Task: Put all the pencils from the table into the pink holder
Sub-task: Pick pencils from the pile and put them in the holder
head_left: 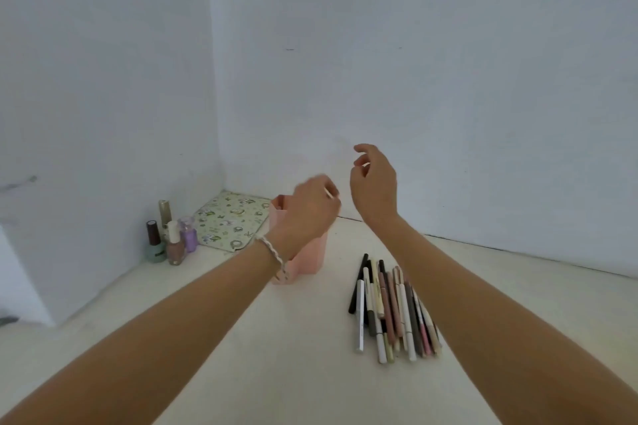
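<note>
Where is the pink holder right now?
In the head view, the pink holder stands on the table just left of centre, partly hidden behind the left hand, between the pencils and the nail polish bottles.

I see a pale table carrying a pile of pencils, the pink holder (partly behind my wrist), four nail polish bottles and a patterned pad in the corner.

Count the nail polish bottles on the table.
4, clustered near the left wall: dark-capped mint bottle, white-capped pink bottle, purple bottle, and a gold-capped one behind them. Others may be hidden.
</note>
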